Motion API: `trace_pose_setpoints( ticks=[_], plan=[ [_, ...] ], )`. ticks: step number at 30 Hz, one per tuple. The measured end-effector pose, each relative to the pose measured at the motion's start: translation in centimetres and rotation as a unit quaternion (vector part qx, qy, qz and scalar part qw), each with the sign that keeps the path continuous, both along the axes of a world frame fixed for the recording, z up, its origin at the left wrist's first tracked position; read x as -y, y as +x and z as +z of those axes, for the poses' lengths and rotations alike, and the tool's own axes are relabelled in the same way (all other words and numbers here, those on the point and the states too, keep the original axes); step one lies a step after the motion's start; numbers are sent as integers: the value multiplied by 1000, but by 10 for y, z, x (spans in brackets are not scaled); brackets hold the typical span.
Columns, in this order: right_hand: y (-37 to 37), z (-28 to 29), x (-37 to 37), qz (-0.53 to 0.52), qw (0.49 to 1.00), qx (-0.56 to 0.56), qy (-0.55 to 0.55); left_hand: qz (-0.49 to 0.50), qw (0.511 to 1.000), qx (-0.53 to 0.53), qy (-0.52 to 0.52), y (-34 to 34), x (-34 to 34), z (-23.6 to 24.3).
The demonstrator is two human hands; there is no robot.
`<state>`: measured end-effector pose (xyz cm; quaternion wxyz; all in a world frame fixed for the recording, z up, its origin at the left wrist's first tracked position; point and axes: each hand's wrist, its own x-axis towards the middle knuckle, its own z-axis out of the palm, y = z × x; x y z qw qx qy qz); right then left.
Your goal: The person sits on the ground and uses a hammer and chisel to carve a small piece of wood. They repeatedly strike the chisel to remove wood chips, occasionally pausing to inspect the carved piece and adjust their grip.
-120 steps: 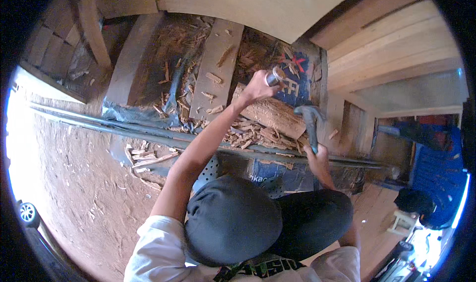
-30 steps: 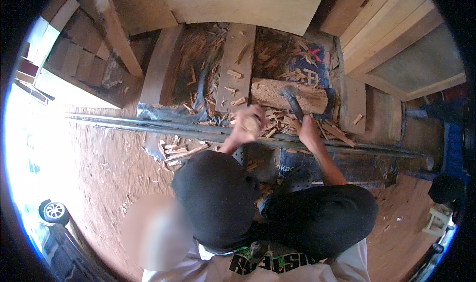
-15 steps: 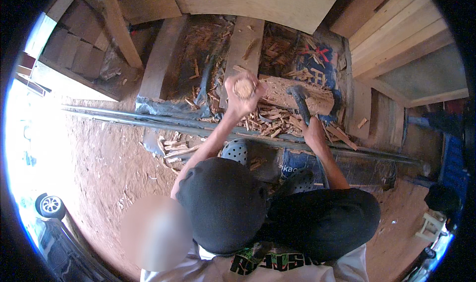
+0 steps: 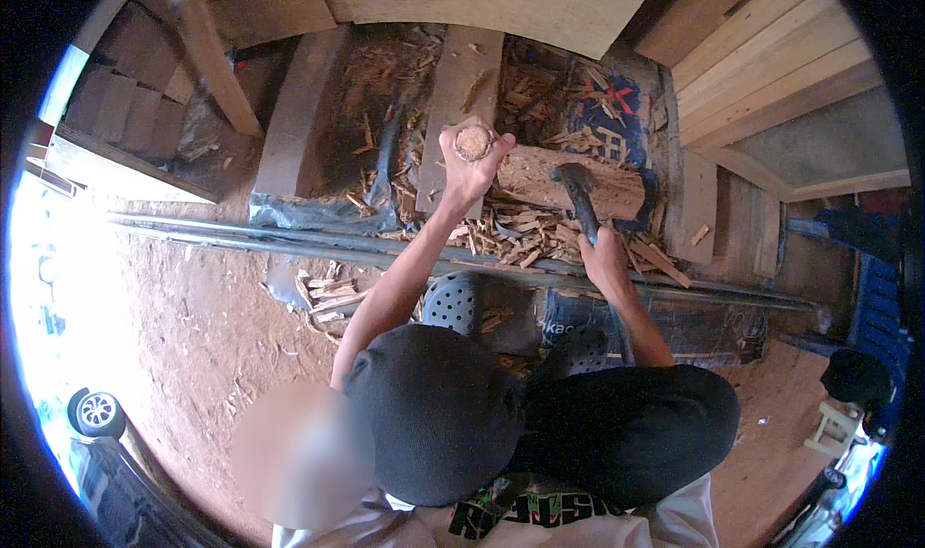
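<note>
My left hand (image 4: 469, 170) is closed around an upright piece of wood (image 4: 473, 143), whose round, rough, pale top end faces up; its lower part is hidden by the hand. My right hand (image 4: 605, 256) grips the handle of a dark hammer (image 4: 581, 194), its head close above or against a thick, pale log (image 4: 617, 184) with a rough-hewn surface; I cannot tell if they touch. The log lies crosswise, just right of my left hand. Split wood chips (image 4: 525, 235) are heaped along its near side, below and between both hands.
Metal pipes (image 4: 318, 245) run crosswise between me and the chip heap. Boards (image 4: 299, 115) lie beyond, and a plywood sheet (image 4: 501, 4) hangs over the far side. My knees (image 4: 434, 413) and shoes (image 4: 451, 304) are close below. Timber frames (image 4: 771, 86) stand at right.
My left hand has risen slightly and looks sharper, with the wood piece still in it. The hammer has barely moved. The whole view has shifted a little.
</note>
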<state>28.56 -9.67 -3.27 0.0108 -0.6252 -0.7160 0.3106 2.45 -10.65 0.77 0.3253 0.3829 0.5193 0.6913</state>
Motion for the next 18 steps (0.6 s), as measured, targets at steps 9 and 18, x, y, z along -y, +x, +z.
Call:
trace_pose_setpoints(
  ticks=[9,18],
  plan=[
    [2,-7,3,5,999,10,30,30,991,-112,69,12,-11,-12],
    [6,-21,4,18,997,1,80,-29,994,105,-26,-4,-23,0]
  ],
)
